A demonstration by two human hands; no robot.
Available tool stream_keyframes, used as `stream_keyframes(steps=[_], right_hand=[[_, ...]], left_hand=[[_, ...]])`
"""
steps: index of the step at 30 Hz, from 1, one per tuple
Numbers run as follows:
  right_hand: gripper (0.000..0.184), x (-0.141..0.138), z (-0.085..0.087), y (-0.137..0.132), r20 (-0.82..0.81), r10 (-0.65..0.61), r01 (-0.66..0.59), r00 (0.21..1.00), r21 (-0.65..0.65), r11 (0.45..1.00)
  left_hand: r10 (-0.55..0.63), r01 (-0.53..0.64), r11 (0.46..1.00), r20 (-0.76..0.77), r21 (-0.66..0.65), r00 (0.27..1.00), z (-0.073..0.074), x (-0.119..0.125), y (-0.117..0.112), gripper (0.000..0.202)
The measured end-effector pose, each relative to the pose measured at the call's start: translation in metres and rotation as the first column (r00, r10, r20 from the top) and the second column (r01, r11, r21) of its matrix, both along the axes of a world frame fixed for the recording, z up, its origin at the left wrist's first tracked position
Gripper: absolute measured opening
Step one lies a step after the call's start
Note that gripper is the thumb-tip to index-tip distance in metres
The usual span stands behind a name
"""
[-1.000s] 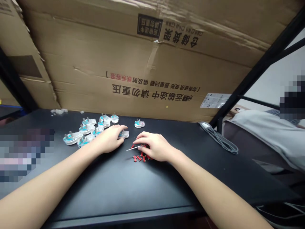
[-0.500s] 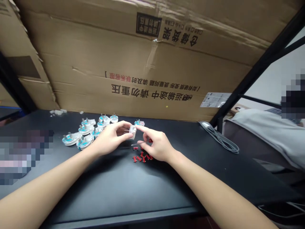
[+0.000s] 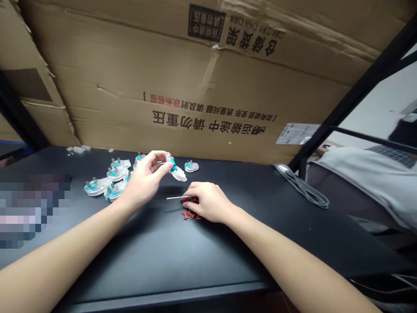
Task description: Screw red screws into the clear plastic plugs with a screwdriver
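Note:
My left hand [image 3: 146,176] is closed around a white and blue plug [image 3: 176,170], raised above the table and tilted, with thin metal pins showing by the fingers. My right hand [image 3: 208,201] reaches down over a small pile of red parts [image 3: 190,214] with metal ends, partly covering them. A thin metal tool [image 3: 176,198] sticks out to the left from its curled fingers; its other end is hidden in the hand. Whether the fingertips also pinch a red part cannot be made out.
Several similar white and blue plugs [image 3: 116,174] lie left of my left hand. One more plug [image 3: 191,166] sits behind my right hand. Small clear pieces [image 3: 78,149] lie at the back left, a coiled grey cable [image 3: 304,187] at the right. Cardboard [image 3: 182,78] walls the back.
My hands have moved apart. The left lifted the plug slightly up and left and turned it; the right dropped from the plug to the red parts, still with the thin tool.

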State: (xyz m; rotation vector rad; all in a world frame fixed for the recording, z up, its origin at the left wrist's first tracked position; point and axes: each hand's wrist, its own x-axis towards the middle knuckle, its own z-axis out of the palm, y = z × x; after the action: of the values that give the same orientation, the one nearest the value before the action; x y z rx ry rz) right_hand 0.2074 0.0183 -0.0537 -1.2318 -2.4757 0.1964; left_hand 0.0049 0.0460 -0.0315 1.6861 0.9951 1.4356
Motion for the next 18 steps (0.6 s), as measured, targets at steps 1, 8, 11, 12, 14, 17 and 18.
stream_keyframes(steps=[1,8,11,12,14,17,18], right_hand=[[0.009,-0.001,-0.001,0.001,0.003,0.002,-0.002,1.000,-0.004,1.000],[0.015,-0.001,0.002,0.000,-0.005,0.017,-0.017,1.000,0.024,1.000],[0.014,0.004,0.007,-0.003,-0.155,0.019,-0.012,0.988,0.045,0.999],[0.013,0.006,0.010,-0.005,-0.277,0.024,-0.013,0.960,0.041,0.999],[0.013,0.009,0.017,-0.011,-0.576,-0.006,0.005,0.818,-0.003,1.000],[0.016,0.010,0.028,-0.023,-0.783,-0.072,0.046,0.617,-0.056,0.997],[0.015,0.009,0.031,-0.026,-0.818,-0.086,0.053,0.569,-0.068,0.996]], left_hand=[[0.002,-0.002,1.000,-0.009,0.001,1.000,-0.001,0.000,0.000,0.030],[0.044,-0.045,0.999,-0.011,-0.024,0.999,-0.003,0.000,0.003,0.030],[0.023,-0.023,0.999,-0.012,-0.024,1.000,-0.003,-0.001,0.002,0.029],[-0.004,0.004,1.000,-0.014,-0.021,1.000,-0.002,-0.001,0.001,0.029],[-0.091,0.091,0.996,-0.021,-0.022,0.996,-0.001,0.001,-0.004,0.029],[-0.251,0.250,0.968,-0.035,-0.028,0.967,0.001,0.007,-0.018,0.029],[-0.297,0.296,0.955,-0.041,-0.033,0.954,0.002,0.009,-0.024,0.029]])
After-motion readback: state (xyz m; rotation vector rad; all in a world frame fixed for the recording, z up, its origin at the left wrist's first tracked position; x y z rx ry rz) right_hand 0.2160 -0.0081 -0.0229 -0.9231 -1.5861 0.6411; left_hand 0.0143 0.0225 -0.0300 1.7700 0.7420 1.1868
